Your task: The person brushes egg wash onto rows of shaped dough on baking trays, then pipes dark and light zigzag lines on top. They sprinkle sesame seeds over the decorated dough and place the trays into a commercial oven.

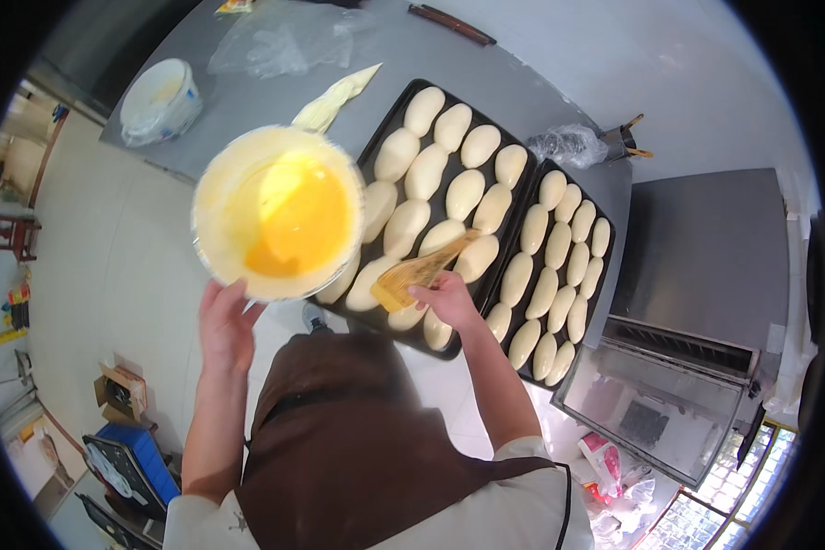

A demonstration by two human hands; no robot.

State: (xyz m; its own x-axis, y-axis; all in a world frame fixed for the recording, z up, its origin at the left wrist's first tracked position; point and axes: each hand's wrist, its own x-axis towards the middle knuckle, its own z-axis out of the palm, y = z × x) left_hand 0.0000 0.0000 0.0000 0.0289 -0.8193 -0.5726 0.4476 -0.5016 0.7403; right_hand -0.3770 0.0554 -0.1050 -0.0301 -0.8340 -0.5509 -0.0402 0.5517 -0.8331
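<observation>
My left hand grips the lower rim of a white tub that holds yellow beaten egg. The tub is tilted so its inside shows, and it covers part of the near tray's left side. In my right hand is a flat wooden pastry brush, slanted over the dough. Below the brush lies a black baking tray with rows of pale oval dough pieces. Some of the pieces look shiny. Whether the brush touches any dough, I cannot tell.
A second black tray of dough pieces sits against the first, on the right. On the grey table are a white bucket, clear plastic and a cream-coloured cloth or bag. A metal oven with its glass door lowered stands right.
</observation>
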